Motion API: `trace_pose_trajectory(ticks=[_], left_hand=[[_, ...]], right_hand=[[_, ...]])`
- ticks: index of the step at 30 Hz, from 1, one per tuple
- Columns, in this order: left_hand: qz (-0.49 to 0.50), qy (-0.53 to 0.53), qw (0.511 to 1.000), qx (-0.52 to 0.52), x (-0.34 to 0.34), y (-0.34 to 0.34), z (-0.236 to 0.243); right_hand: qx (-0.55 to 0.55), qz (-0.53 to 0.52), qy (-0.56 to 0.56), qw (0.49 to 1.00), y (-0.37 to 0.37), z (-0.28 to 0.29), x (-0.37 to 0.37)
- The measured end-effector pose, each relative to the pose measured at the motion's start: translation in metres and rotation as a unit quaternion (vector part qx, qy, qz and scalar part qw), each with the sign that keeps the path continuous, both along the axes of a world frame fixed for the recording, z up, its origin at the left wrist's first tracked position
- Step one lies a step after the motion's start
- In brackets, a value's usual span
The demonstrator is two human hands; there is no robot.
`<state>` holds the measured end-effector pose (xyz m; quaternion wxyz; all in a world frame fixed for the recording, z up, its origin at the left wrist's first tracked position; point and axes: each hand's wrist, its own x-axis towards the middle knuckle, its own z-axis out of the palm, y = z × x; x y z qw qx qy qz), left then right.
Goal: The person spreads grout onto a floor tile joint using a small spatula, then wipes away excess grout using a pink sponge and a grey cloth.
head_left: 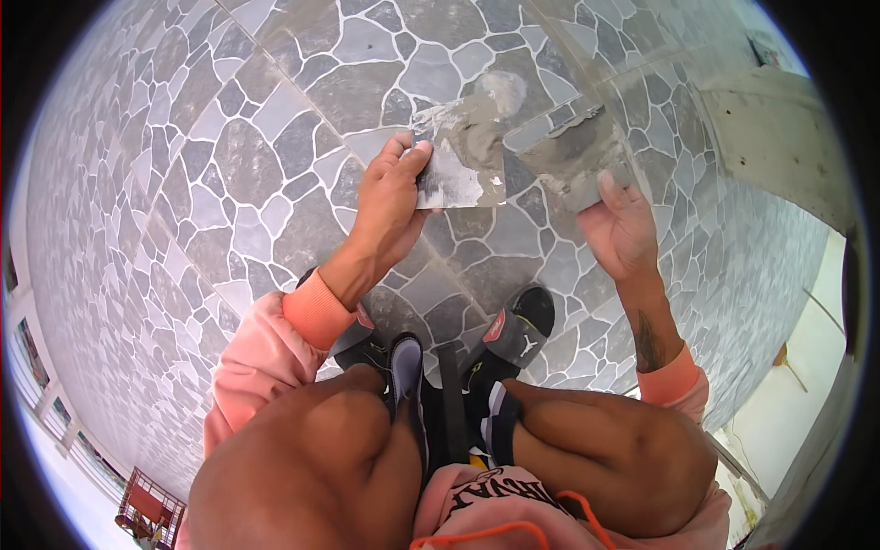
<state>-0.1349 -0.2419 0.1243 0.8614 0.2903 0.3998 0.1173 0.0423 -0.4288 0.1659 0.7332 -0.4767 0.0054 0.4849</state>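
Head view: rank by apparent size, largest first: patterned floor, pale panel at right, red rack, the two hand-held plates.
1. Patterned floor
2. Pale panel
3. Left plate, in left hand, and right plate, in right hand: too alike to rank
4. Red rack; it looks farther off

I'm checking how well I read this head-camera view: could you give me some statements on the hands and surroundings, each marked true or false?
1. The left hand holds a flat plate smeared with grey paste. True.
2. The right hand is bare. True.
3. The right hand is empty. False: it holds a flat grey piece with paste on it.
4. The floor shows a stone pattern. True.
5. Both feet are bare. False: they wear dark footwear.
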Motion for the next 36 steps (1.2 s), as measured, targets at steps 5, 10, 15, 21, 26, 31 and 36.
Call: trace_pose_trajectory(ticks=[5, 10, 15, 21, 26, 31, 36], left_hand=[[-0.002, -0.013, 1.0, -0.02, 0.004, -0.001, 0.011], [0.019, -0.006, 0.998, -0.055, 0.011, -0.004, 0.022], [0.029, -0.037, 0.995, -0.09, 0.014, -0.008, 0.029], [0.058, -0.036, 0.996, -0.056, 0.013, -0.007, 0.026], [0.095, -0.033, 0.995, -0.028, 0.011, 0.004, 0.03], [0.083, -0.075, 0.989, 0.094, 0.003, 0.029, 0.038], [0.067, -0.085, 0.99, 0.088, -0.005, 0.03, 0.021]], right_hand=[[-0.059, -0.013, -0.247, 0.967, -0.003, 0.006, -0.013], [-0.127, 0.016, -0.55, 0.825, -0.005, 0.017, -0.029], [0.015, 0.098, -0.683, 0.723, 0.012, 0.022, -0.032], [0.036, 0.131, -0.72, 0.68, 0.011, 0.016, -0.032], [0.032, 0.153, -0.735, 0.66, 0.003, 0.009, -0.029], [-0.092, 0.176, -0.654, 0.73, -0.012, 0.01, -0.03], [-0.064, 0.122, -0.301, 0.944, -0.002, 0.029, -0.009]])
